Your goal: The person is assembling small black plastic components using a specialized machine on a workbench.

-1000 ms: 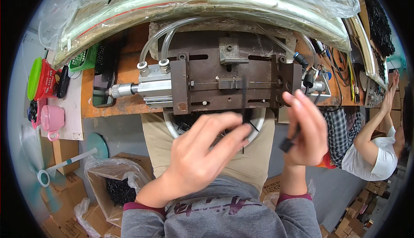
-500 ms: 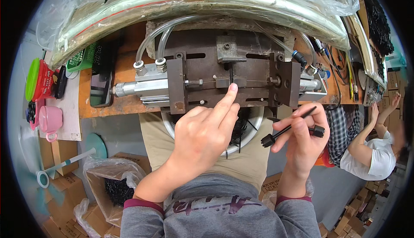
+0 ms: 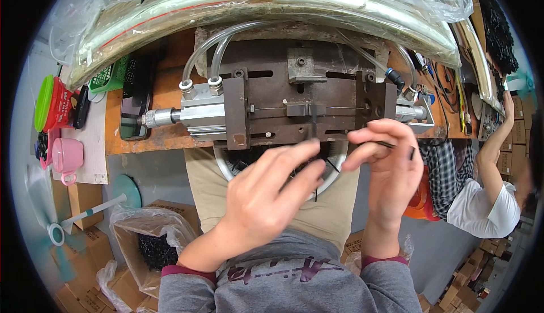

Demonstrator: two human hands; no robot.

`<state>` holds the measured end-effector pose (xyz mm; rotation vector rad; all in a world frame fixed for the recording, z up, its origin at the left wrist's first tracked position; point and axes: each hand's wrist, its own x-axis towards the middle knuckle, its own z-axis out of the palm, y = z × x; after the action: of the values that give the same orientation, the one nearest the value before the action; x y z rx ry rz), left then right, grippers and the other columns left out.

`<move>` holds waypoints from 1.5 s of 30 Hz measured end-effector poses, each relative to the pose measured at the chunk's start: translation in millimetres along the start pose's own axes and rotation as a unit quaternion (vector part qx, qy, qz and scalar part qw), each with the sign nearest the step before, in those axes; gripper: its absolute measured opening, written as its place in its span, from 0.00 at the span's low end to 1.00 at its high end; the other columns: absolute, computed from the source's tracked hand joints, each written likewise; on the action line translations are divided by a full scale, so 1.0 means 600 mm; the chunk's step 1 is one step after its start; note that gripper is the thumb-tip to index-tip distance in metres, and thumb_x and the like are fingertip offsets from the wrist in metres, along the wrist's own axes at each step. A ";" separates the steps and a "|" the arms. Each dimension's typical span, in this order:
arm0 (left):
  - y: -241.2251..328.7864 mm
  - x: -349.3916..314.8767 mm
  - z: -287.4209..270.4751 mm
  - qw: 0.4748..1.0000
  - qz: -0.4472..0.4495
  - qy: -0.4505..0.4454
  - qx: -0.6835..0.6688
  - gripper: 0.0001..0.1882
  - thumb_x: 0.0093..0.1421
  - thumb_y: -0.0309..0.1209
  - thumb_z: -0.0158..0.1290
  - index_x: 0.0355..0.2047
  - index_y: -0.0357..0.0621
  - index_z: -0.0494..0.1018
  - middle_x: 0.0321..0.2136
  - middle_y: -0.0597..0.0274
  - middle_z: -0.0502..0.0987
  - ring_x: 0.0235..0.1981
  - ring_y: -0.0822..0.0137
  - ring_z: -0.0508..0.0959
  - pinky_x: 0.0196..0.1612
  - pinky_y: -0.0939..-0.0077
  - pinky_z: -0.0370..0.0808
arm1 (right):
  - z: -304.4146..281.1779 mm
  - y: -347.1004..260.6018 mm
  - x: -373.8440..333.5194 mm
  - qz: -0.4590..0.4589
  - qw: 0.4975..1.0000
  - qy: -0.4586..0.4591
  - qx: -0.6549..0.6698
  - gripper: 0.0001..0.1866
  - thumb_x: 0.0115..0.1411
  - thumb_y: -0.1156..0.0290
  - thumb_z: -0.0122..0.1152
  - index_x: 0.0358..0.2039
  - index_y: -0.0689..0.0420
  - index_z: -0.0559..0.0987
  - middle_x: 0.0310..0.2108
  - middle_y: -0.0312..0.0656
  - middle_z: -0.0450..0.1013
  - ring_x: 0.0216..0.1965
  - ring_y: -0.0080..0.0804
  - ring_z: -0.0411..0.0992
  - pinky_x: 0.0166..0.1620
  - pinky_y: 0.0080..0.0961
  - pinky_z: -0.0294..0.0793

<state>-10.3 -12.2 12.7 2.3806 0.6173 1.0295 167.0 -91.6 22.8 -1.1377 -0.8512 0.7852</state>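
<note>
Looking down, we saw the left hand [image 3: 263,191] below the middle of a brown metal fixture [image 3: 266,92], its fingertips near the lower end of a black stick [image 3: 315,127] (little more than a dark smear, being blurred). That stick ran from the small central block [image 3: 297,109] toward us; we could not tell whether finger and thumb pinched it. The right hand [image 3: 391,171], near the fixture's right end, had its fingers curled around a thin black part [image 3: 385,143], much of it hidden.

Beneath the hands, a white-rimmed round container [image 3: 221,164] of black pieces sat at the lap, and the left hand blocked much of our view into it. A silver cylinder [image 3: 204,117] crowded the fixture's left end, clear hoses [image 3: 195,55] arched behind, and a large plastic-wrapped bundle [image 3: 272,1] walled off the back of the bench [image 3: 170,143]. Cables [image 3: 445,83] cluttered the right. Leftward we noticed a green basket [image 3: 110,75] and a pink cup [image 3: 69,155]. At far right, a person in white [image 3: 487,208] stretched out an arm.
</note>
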 end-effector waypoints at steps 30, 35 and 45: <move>-0.018 -0.037 -0.018 0.979 0.023 -0.201 0.008 0.14 0.47 0.30 0.67 0.35 0.42 0.80 0.45 0.60 0.82 0.25 0.65 0.80 0.29 0.73 0.77 | 0.022 0.028 0.008 -0.246 0.815 -0.177 -0.494 0.14 0.47 0.78 0.68 0.36 0.61 0.77 0.53 0.50 0.76 0.29 0.35 0.78 0.33 0.27 0.78; -0.024 -0.050 -0.015 0.976 0.005 -0.216 -0.034 0.16 0.50 0.37 0.66 0.37 0.44 0.80 0.42 0.62 0.82 0.27 0.63 0.81 0.30 0.71 0.77 | 0.041 0.024 0.020 -0.224 0.765 -0.182 -0.576 0.13 0.46 0.76 0.72 0.32 0.59 0.78 0.54 0.47 0.77 0.23 0.31 0.74 0.28 0.23 0.74; -0.022 -0.050 -0.019 0.977 0.052 -0.200 -0.057 0.15 0.53 0.39 0.64 0.38 0.44 0.79 0.40 0.61 0.83 0.29 0.67 0.82 0.32 0.73 0.78 | 0.048 -0.021 0.044 -0.223 0.739 -0.234 -0.591 0.13 0.47 0.72 0.73 0.33 0.57 0.78 0.46 0.45 0.78 0.21 0.34 0.74 0.27 0.26 0.75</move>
<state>-40.0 -16.2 -4.3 2.4375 0.2821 0.5783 155.0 -59.0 45.1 -1.7243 -2.1351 0.0000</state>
